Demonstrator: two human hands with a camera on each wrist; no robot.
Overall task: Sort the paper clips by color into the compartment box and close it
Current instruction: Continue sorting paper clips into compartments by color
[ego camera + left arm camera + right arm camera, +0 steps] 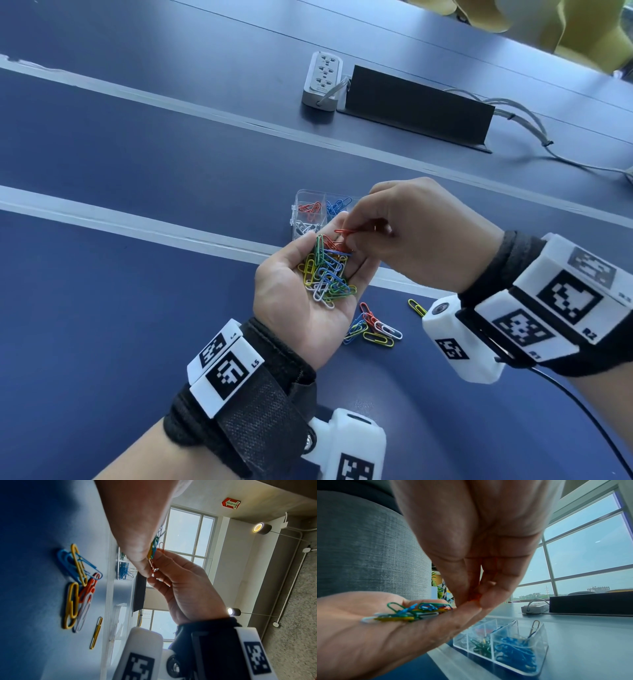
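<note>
My left hand (287, 294) is held palm up above the blue table, fingers nearly straight, carrying a pile of mixed paper clips (327, 274) in green, yellow, blue, white and red. Over its fingertips, my right hand (359, 234) pinches a red paper clip (343, 232) between thumb and fingers. Just beyond both hands stands the clear compartment box (295, 219), open, with red, blue and white clips in separate cells. The right wrist view shows the box wall (542, 635) with blue and green clips inside. A few loose clips (371, 325) lie on the table under my wrists.
A single yellow clip (417, 307) lies apart, to the right of the loose group. Farther back are a grey power strip (322, 80), a black upright panel (418, 106) and grey cables (534, 126). White stripes cross the table (137, 154).
</note>
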